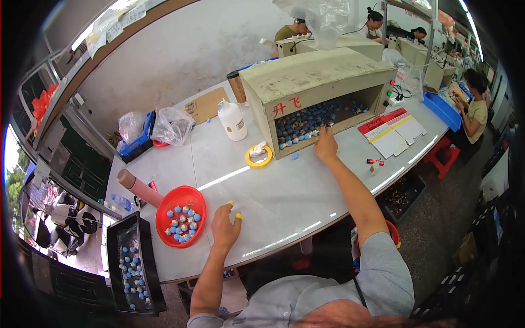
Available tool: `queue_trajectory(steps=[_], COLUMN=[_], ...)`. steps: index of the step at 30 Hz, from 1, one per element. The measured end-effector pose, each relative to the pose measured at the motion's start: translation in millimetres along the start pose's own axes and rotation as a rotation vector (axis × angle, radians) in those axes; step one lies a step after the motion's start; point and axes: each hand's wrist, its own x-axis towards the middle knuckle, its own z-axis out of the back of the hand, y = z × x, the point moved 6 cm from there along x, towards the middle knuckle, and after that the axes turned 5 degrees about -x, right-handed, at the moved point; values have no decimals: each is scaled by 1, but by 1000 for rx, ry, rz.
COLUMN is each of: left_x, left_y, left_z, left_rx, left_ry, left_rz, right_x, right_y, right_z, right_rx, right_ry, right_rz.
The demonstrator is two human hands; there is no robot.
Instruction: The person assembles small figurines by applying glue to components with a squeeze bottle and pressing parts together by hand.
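My right hand [326,146] reaches into the opening of a beige metal box [306,74]. Its fingers are drawn together at the front of many small blue-and-white round pieces [301,124] lying inside, and I cannot make out what they pinch. My left hand [223,228] hovers over the table beside a red round tray [159,221], thumb and forefinger apart with yellow covers on their tips, holding nothing. Several blue-and-white balls [183,225] lie in that tray. One loose blue piece [295,156] sits on the table before the box.
A black bin [113,246] with more blue balls stands left of the tray, near a pink flask [141,187]. Yellow tape [258,164] and a white bottle [232,121] are left of the box. Papers [391,134] and a red-capped glue tube [375,162] lie right. Co-workers sit beyond.
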Motion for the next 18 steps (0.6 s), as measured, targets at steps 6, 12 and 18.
queue_trajectory(steps=[6,12,18], left_x=[-8,-6,8], left_y=[-10,-10,6], left_z=[-18,-29,-96], left_rx=[-60,-176,-936], left_ry=[84,112,252], left_rz=[29,38,472], right_x=[41,15,-79], right_y=[-39,-46,18], right_z=[-8,4,-20], right_rx=[-128,78,1087], right_ry=[115,-176,294], right_rz=[-42,-97,-59])
